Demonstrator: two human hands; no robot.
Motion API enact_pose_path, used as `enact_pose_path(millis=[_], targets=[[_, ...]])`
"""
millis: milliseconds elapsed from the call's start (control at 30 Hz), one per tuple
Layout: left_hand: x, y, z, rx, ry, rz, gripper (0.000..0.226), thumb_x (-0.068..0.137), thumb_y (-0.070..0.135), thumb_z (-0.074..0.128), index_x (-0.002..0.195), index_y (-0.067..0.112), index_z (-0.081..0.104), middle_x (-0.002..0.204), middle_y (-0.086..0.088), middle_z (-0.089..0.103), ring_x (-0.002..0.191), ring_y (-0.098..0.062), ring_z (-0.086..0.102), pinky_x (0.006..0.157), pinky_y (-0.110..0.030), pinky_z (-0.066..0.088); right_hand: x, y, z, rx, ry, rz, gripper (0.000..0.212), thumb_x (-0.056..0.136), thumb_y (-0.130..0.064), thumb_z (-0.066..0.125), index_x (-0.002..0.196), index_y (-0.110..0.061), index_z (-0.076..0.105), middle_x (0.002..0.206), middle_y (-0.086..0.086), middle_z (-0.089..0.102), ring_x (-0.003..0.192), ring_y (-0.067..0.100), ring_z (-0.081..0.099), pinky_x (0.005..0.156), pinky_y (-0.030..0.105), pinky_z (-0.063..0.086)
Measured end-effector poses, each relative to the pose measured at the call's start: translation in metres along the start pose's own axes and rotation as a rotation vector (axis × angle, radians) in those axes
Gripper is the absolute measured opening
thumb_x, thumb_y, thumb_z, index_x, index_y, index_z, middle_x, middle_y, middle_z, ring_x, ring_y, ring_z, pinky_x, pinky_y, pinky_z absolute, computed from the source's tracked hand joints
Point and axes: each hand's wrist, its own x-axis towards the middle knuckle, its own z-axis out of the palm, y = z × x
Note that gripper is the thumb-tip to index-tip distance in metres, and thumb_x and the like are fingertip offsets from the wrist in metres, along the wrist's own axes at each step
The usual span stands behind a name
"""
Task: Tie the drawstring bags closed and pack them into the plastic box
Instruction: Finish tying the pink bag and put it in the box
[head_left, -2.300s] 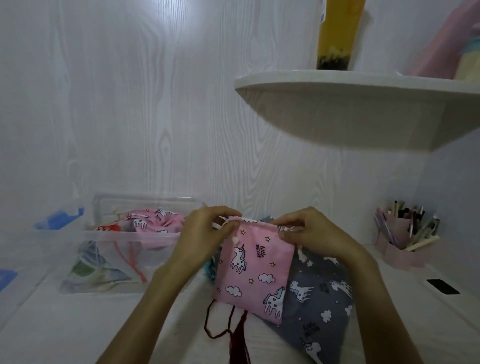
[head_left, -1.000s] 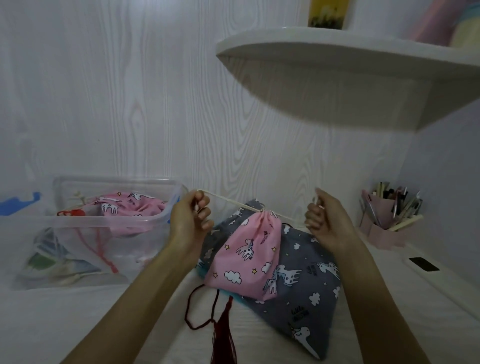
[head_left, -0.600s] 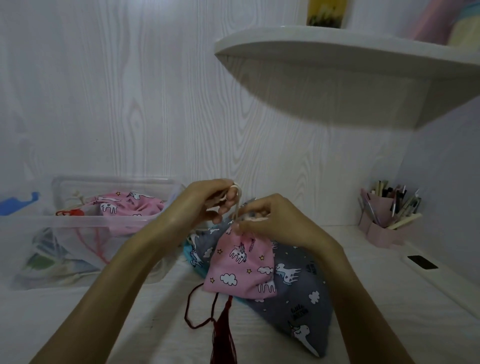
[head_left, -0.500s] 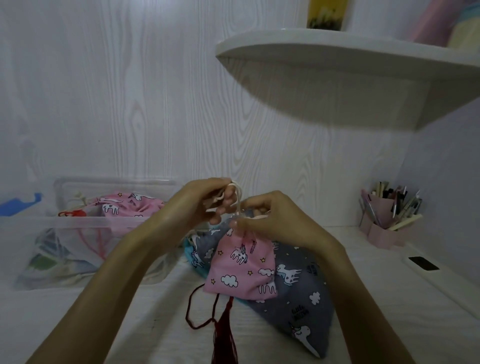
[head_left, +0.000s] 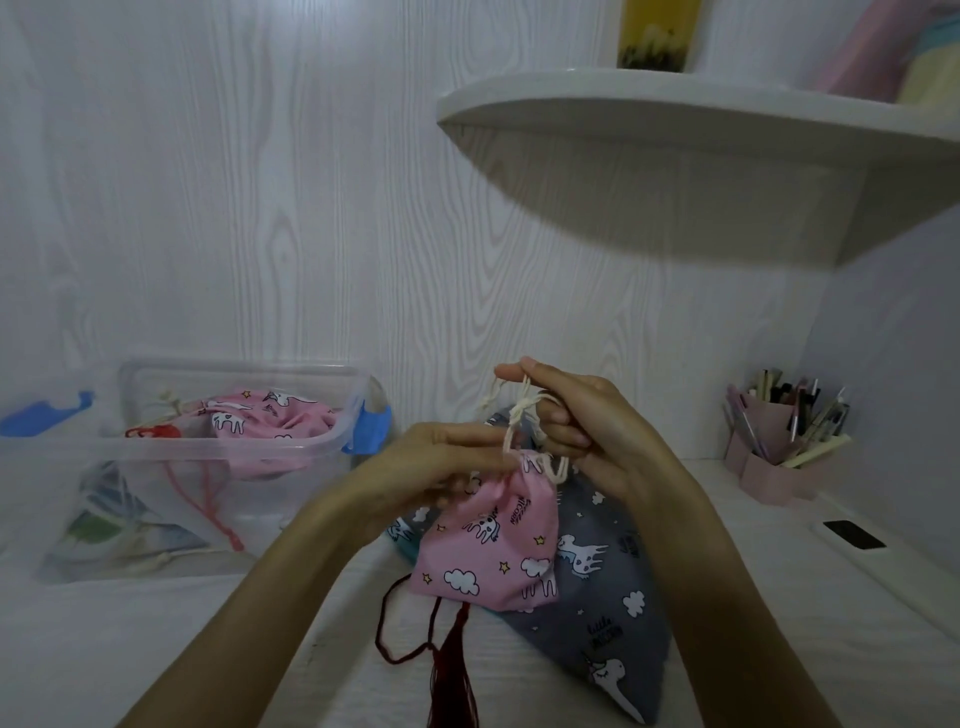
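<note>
A small pink unicorn drawstring bag (head_left: 493, 551) hangs cinched above the table, over a larger grey unicorn bag (head_left: 613, 597) that lies flat. My left hand (head_left: 441, 462) pinches the bag's gathered neck and cord from the left. My right hand (head_left: 576, 426) holds the cream drawstring (head_left: 522, 415) looped and crossed above the neck, thumb and forefinger pinching its upper end. The clear plastic box (head_left: 311, 447) stands at the left with another pink unicorn bag (head_left: 270, 421) and other bags inside.
A dark red cord with a tassel (head_left: 452, 665) lies on the table below the bags. A pink pen holder (head_left: 779, 457) stands at the right, a black phone (head_left: 854, 535) nearer. A white shelf (head_left: 675, 130) juts out overhead. The box's blue-clipped lid (head_left: 47, 415) sits behind.
The cords were pulled apart and cinched the bag, then my hands came together. Now the right hand has risen with the cord crossed into a loop, while the left dropped to the neck.
</note>
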Motion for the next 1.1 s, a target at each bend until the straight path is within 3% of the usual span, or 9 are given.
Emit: enact_pose_path(millis=[67,200,367,533,633,733,833,933,1100], targets=[[-0.001,0.002,0.006,0.041,0.077,0.101,0.017,0.080,0.033,0.069,0.093,0.024,0.077,0.052,0.010,0.054,0.046,-0.002,0.038,0.048,-0.013,0.028,0.001,0.002,0.000,0.011,0.022,0.014,0.026,0.092,-0.028,0.056,0.103,-0.010,0.071,0.044,-0.007,0.023,0.033,0.003,0.018,0.037,0.017,0.015],[0.002,0.001,0.013,-0.058,0.229,0.198,0.024,0.091,0.026,0.057,0.102,0.011,0.072,0.044,0.013,0.058,0.035,0.005,0.044,0.043,-0.005,0.034,0.007,0.006,-0.004,0.145,0.045,0.085,0.016,0.094,-0.016,0.053,0.100,-0.009,0.067,0.040,-0.008,0.025,0.031,0.002,0.019,0.032,0.014,0.015],[0.006,0.000,-0.001,-0.526,0.178,0.034,0.024,0.096,0.020,0.050,0.099,0.006,0.069,0.094,-0.001,0.073,0.034,-0.002,0.030,0.037,-0.009,0.030,0.019,0.024,-0.021,0.489,0.196,0.263,0.031,0.097,-0.009,0.044,0.067,-0.013,0.040,0.035,-0.006,0.027,0.025,0.003,0.019,0.023,0.015,0.016],[0.005,-0.004,-0.002,-0.183,0.123,0.043,0.022,0.087,0.026,0.062,0.095,0.009,0.075,0.067,-0.002,0.056,0.038,-0.001,0.030,0.040,-0.011,0.026,0.017,0.018,-0.021,0.318,0.244,0.117,0.004,0.092,-0.008,0.056,0.090,-0.006,0.058,0.053,-0.001,0.039,0.033,0.003,0.034,0.033,0.014,0.034],[-0.002,0.002,0.000,0.035,0.029,0.048,0.020,0.086,0.027,0.063,0.093,0.013,0.076,0.049,0.006,0.050,0.042,-0.003,0.031,0.043,-0.012,0.025,0.003,-0.002,-0.012,0.059,0.178,-0.040,0.014,0.089,-0.015,0.062,0.102,-0.010,0.066,0.057,-0.003,0.044,0.039,0.003,0.041,0.049,0.016,0.049],[-0.008,0.009,0.009,0.237,-0.114,0.035,0.024,0.089,0.028,0.060,0.094,0.010,0.074,0.055,0.003,0.050,0.043,-0.003,0.036,0.044,-0.011,0.028,-0.008,-0.015,0.000,-0.147,0.170,-0.153,0.011,0.087,-0.016,0.066,0.097,-0.015,0.069,0.052,-0.005,0.048,0.041,0.004,0.046,0.061,0.021,0.057],[-0.010,0.010,0.019,0.408,-0.343,0.020,0.026,0.096,0.022,0.051,0.111,0.011,0.069,0.071,-0.007,0.048,0.044,-0.002,0.038,0.048,-0.014,0.031,-0.010,-0.014,0.010,-0.233,0.143,-0.196,0.014,0.085,-0.015,0.068,0.098,-0.012,0.070,0.050,-0.003,0.051,0.042,0.004,0.049,0.058,0.020,0.055],[-0.011,0.007,0.020,0.392,-0.399,0.026,0.028,0.097,0.021,0.047,0.114,0.016,0.069,0.074,-0.005,0.050,0.050,-0.006,0.038,0.050,-0.018,0.034,-0.010,-0.009,0.015,-0.304,0.108,-0.183,0.013,0.084,-0.015,0.070,0.096,-0.011,0.070,0.048,0.000,0.053,0.040,0.005,0.050,0.049,0.017,0.049],[-0.005,0.007,0.006,-0.043,-0.154,-0.007,0.024,0.094,0.022,0.052,0.078,0.014,0.068,0.053,0.006,0.040,0.043,-0.002,0.031,0.035,-0.012,0.024,-0.008,-0.007,0.004,-0.041,0.006,-0.003,0.011,0.086,-0.007,0.064,0.096,-0.009,0.068,0.048,-0.005,0.046,0.035,0.002,0.038,0.039,0.014,0.041]])
